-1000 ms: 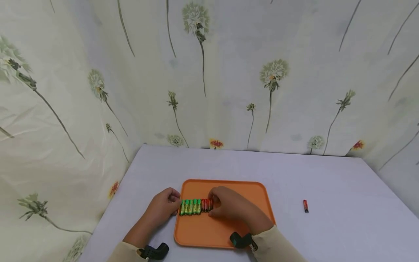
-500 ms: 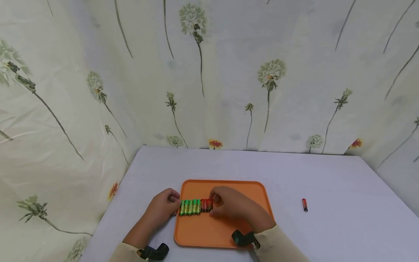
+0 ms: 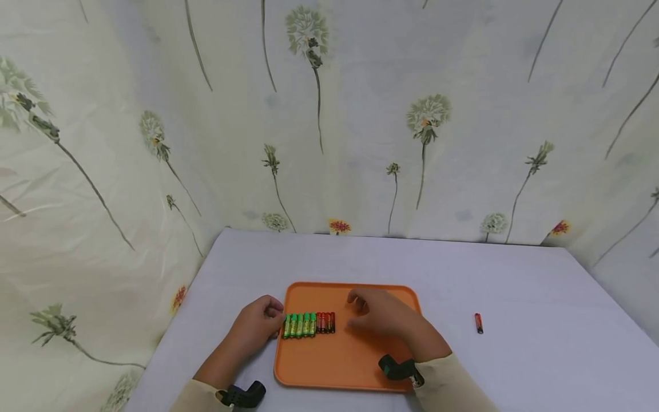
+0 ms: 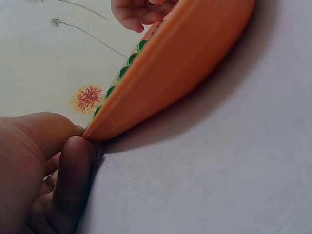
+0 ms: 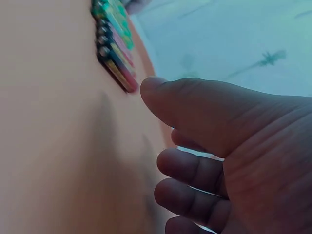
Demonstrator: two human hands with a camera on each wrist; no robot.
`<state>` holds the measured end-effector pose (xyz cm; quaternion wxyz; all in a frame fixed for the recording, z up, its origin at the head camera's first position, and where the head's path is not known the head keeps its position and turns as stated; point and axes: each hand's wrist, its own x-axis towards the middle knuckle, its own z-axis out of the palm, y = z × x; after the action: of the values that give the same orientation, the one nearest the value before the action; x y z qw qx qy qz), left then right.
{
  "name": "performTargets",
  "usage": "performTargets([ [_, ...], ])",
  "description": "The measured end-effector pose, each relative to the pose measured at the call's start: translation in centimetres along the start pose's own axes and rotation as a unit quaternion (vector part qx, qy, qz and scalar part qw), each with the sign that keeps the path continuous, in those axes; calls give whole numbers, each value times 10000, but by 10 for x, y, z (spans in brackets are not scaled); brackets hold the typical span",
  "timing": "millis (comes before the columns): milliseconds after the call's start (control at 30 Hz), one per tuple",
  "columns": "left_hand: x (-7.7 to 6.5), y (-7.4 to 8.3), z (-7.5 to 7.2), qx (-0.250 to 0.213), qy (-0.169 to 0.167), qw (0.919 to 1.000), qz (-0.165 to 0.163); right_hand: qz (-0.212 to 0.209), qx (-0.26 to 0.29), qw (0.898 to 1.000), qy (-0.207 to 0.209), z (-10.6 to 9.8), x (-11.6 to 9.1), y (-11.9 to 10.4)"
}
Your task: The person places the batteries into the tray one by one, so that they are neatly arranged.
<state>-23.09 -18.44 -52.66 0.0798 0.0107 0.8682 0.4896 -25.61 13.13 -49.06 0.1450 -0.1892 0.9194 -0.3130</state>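
Observation:
A row of batteries lies side by side on the orange tray [image 3: 350, 366]: several green batteries [image 3: 300, 325] at the left, then several red batteries [image 3: 325, 323] against them. At the tray's left rim, my left hand [image 3: 257, 320] pinches the edge; thumb [image 4: 53, 127] and finger meet on it in the left wrist view. My right hand [image 3: 383, 313] hovers over the tray, right of the red batteries, fingers loosely bent and holding nothing. In the right wrist view a gap separates its thumb [image 5: 170, 97] from the end red battery [image 5: 117, 73].
One loose red battery [image 3: 479, 323] lies on the white table [image 3: 530, 297], right of the tray. A flower-patterned cloth [image 3: 360, 114] hangs behind the table and along its left side. Each wrist wears a black camera band.
My right hand has let go of the end of the red row and moved right, away from it. The batteries stay in line. My left hand has stayed at the tray's rim.

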Motion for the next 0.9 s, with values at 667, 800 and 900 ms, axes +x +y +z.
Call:
performTargets([
  [667,0,3,0,5,-33,9999,-147,568,399,9959,579,-55,-54,65],
  [800,0,4,0,3,-9,9999,-127,816,258,9939,701,-65,-69,80],
  [900,0,4,0,23,14,9998,-172,963,67,9923,777,-74,-81,93],
])
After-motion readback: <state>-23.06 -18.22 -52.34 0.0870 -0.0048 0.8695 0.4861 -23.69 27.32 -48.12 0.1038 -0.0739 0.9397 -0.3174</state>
